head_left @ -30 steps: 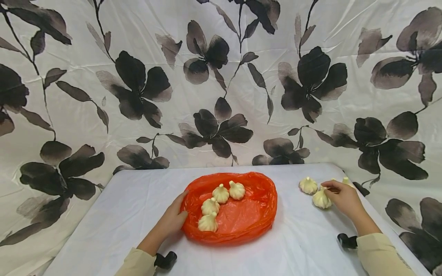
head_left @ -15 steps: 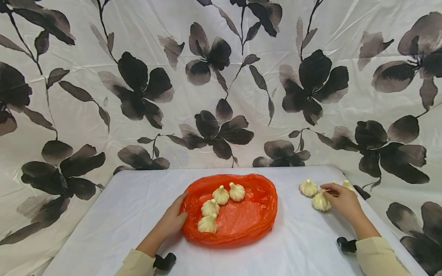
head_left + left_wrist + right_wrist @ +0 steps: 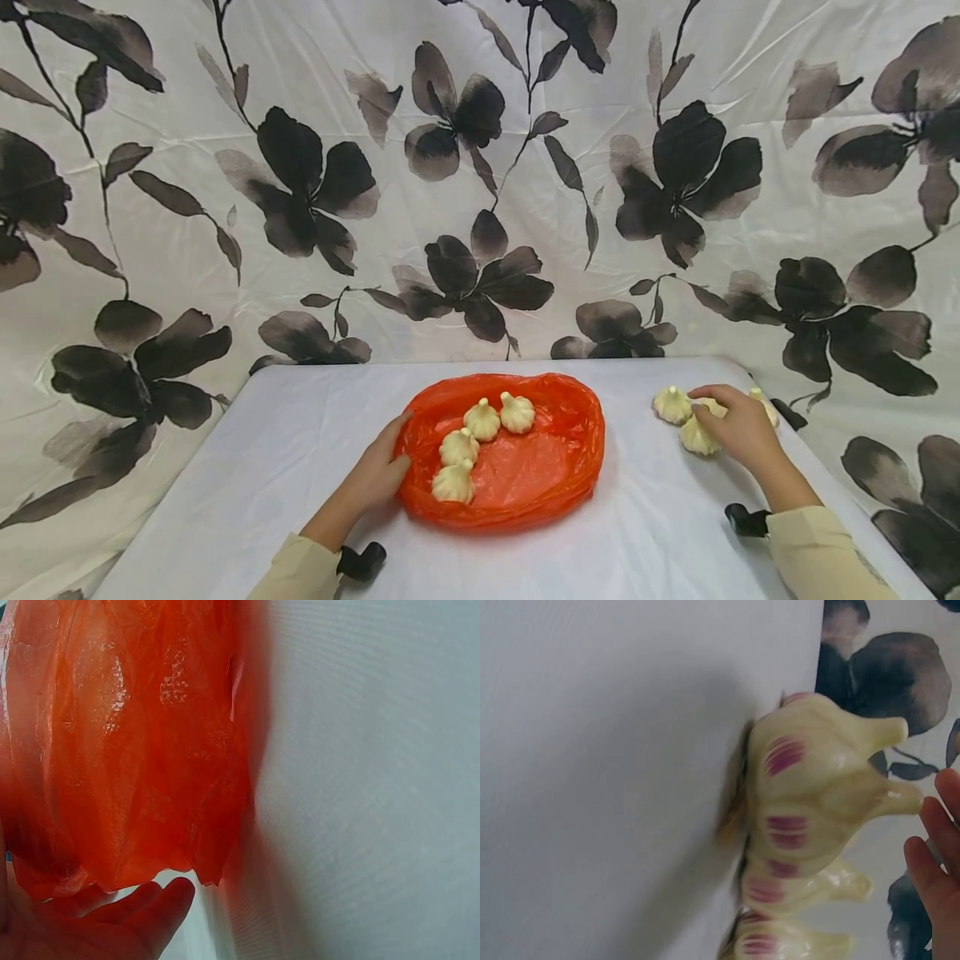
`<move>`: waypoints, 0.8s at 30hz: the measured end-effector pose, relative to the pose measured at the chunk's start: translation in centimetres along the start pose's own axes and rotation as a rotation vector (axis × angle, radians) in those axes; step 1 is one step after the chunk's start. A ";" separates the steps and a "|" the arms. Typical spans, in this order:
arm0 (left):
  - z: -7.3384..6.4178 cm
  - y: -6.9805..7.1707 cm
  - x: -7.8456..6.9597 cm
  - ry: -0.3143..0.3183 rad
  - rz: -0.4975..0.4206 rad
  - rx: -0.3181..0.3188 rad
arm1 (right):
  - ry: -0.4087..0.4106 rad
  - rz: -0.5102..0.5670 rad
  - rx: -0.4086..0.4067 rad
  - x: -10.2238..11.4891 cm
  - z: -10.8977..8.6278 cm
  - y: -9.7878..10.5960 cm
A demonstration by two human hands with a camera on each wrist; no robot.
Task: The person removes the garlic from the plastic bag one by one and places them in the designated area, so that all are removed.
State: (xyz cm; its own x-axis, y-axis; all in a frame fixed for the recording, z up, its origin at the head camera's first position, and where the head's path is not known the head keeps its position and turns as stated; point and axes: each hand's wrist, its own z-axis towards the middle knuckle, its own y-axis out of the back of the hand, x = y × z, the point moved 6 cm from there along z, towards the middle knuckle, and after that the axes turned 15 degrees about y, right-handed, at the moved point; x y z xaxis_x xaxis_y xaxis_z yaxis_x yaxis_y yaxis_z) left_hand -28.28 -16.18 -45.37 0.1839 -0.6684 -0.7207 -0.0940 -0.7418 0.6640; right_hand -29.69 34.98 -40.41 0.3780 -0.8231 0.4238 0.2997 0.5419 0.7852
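A red plastic bag, spread wide in a round shape, lies mid-table in the head view. Inside its left part sit several garlic bulbs. My left hand rests against the bag's left side; in the left wrist view its fingers look nearly straight beside the red plastic. My right hand is over a cluster of garlic bulbs at the right, thumb and forefinger apart. In the right wrist view, its fingertips are close to the stem of a garlic bulb with purple streaks; contact is unclear.
A white cloth covers the table. Behind it hangs a pale curtain with dark flowers. Another garlic bulb stands left of my right hand, and one more is partly hidden behind that hand.
The thumb and forefinger of my right hand have shifted slightly left and spread apart. My left hand, the bag and the garlic bulbs stay in place.
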 end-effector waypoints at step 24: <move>-0.3 0.0 -0.7 -0.015 -0.011 -0.012 | 0.162 0.062 -0.031 5.4 3.0 -1.6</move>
State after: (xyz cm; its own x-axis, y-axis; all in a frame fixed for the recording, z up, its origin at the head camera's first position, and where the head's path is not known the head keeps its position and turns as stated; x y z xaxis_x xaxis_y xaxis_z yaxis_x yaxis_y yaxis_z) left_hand -28.08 -15.67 -44.78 0.1702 -0.6610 -0.7309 -0.0805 -0.7485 0.6582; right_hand -30.72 29.14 -38.03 0.5317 -0.7515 0.3906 0.2974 0.5975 0.7447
